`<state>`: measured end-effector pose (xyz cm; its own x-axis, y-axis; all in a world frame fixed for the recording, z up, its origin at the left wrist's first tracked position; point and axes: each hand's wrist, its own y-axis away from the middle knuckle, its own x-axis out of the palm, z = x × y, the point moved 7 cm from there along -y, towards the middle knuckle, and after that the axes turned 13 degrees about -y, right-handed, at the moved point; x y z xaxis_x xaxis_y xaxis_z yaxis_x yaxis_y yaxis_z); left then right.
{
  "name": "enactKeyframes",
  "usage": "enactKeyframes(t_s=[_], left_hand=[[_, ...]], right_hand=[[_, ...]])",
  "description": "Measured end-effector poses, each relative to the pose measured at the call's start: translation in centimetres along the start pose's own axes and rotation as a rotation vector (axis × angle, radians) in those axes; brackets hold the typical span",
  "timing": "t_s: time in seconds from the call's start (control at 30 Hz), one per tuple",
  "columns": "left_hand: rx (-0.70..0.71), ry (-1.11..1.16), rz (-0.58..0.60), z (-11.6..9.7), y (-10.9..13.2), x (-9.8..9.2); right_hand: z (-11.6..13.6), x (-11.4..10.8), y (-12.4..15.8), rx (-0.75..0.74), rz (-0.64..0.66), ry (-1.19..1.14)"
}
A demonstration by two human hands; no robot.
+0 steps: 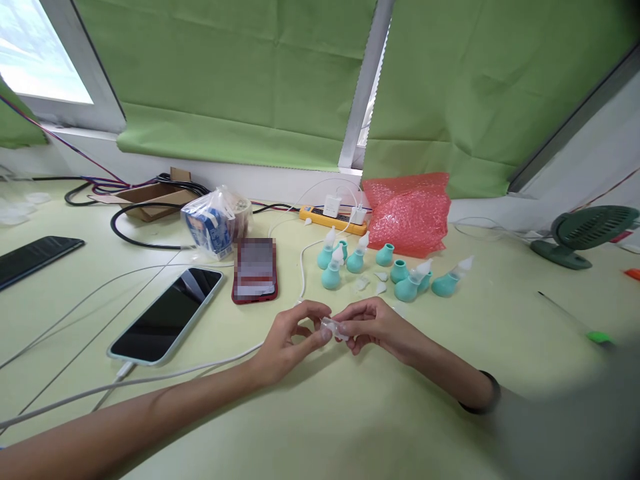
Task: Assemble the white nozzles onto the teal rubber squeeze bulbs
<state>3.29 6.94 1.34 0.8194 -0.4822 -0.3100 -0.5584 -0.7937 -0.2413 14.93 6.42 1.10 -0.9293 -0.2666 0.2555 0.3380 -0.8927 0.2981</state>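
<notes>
Between the fingertips of both hands is a small clear plastic piece with a whitish part at its right end; its exact kind is hard to make out. My left hand pinches its left side with thumb and fingers. At the other end, my right hand is closed on the whitish part. Just beyond the hands stand several teal rubber bulbs, some topped with clear pointed nozzles, such as one upright bulb and one tilted bulb. Loose translucent tips lie among them.
A red-cased phone and a charging phone lie left of the hands, with white cables across the table. Behind are a yellow power strip, a red bubble-wrap bag and a plastic-wrapped blue package. A green fan stands right.
</notes>
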Motion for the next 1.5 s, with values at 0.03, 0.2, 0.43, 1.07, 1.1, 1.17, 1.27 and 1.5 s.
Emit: enactKeyframes(t_s=[0.03,0.2,0.43,1.07,1.1,1.17,1.27,1.5], left_hand=[[-0.013,0.006,0.022,0.1,-0.1,0.2],[-0.059,0.191,0.098,0.5,-0.6,0.8],[-0.037,0.207,0.106,0.1,-0.4,1.0],[-0.195,0.426,0.152,1.2,-0.6,1.4],[-0.193,0.406,0.145,1.2,-0.6,1.3],[-0.198,0.363,0.132,1.3,-0.6,1.4],[-0.220,0.293,0.108,1.7,-0.5,1.3],[-0.194,0.276,0.086,1.4,-0.7,1.2]], right_hand=[[0.0,0.0,0.0,-0.003,-0.004,0.017],[0.0,0.2,0.0,-0.017,0.003,0.075],[0.2,0.7,0.3,-0.049,0.063,0.124],[-1.1,0.6,-0.4,0.075,0.115,-0.062],[-1.2,0.6,-0.4,0.075,0.112,-0.062],[-1.4,0.7,-0.5,0.083,0.118,-0.055],[-1.5,1.0,-0.5,0.084,0.155,-0.001],[2.1,-0.6,-0.7,-0.263,-0.043,0.439]])
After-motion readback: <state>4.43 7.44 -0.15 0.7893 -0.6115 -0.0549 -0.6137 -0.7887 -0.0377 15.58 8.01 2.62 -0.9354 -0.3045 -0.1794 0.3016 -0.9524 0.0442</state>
